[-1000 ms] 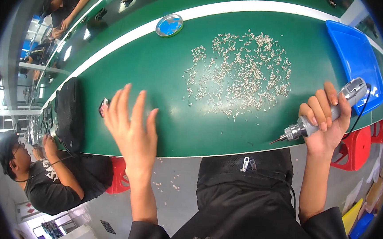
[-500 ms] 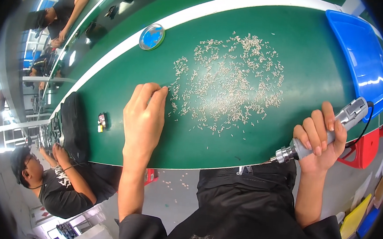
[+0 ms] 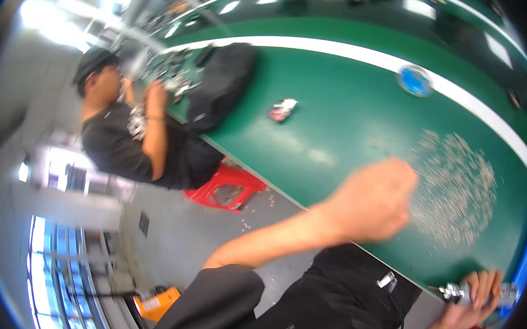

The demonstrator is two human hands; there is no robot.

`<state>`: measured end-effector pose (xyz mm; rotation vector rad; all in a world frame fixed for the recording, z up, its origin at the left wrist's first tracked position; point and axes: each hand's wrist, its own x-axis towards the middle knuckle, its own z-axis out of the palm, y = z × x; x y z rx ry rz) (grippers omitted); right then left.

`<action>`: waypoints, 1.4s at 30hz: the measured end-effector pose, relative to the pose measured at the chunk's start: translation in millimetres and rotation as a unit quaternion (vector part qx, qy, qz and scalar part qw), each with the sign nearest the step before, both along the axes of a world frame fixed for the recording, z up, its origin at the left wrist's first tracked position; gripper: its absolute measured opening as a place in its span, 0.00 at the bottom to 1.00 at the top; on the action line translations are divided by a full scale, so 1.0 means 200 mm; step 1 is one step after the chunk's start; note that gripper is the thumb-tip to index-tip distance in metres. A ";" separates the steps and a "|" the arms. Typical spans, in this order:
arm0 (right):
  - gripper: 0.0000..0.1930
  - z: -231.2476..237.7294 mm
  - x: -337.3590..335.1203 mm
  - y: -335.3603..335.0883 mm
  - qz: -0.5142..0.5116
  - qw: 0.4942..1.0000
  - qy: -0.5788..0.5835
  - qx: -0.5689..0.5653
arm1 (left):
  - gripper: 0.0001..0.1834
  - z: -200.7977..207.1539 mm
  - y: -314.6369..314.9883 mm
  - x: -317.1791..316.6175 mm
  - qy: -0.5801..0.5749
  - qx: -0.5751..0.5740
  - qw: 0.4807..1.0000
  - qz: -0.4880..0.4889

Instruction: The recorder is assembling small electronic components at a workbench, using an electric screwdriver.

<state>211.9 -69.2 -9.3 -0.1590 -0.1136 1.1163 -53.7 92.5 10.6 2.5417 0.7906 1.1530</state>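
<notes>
Gripping a power screwdriver (image 3: 471, 293) – right hand (image 3: 472, 301); left hand (image 3: 374, 200) (blurred) fisted beside scattered screws (image 3: 454, 190).

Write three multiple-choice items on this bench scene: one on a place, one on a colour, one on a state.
1. Where does the heap of small silvery parts lie?
A. on the green table
B. on the floor
C. in a tray

2. What colour is the stool under the table?
A. blue
B. red
C. yellow

3. How is the left hand shaped?
A. spread flat
B. curled closed, blurred
C. pointing one finger

Answers: 1 A, the parts are scattered on the green top beside the left hand. 2 B, the stool beside the seated co-worker is red. 3 B, its fingers are drawn in while the right hand grips a metal tool.
</notes>
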 end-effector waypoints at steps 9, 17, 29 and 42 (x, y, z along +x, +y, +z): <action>0.13 0.16 -0.07 0.11 0.083 0.987 -0.112 0.077 | 0.05 -0.02 -0.43 0.13 -0.227 -0.325 0.907 -0.144; 0.07 0.20 -0.11 0.07 -0.045 0.998 -0.034 0.032 | 0.02 0.01 -0.41 0.20 -0.239 -0.377 0.872 -0.199; 0.10 0.21 -0.22 0.03 -0.045 0.997 -0.062 0.001 | 0.03 -0.02 -0.48 0.17 -0.265 -0.536 0.769 -0.228; 0.11 0.25 -0.23 -0.06 -0.051 0.988 -0.140 0.042 | 0.04 0.03 -0.56 0.19 -0.252 -0.437 0.840 -0.201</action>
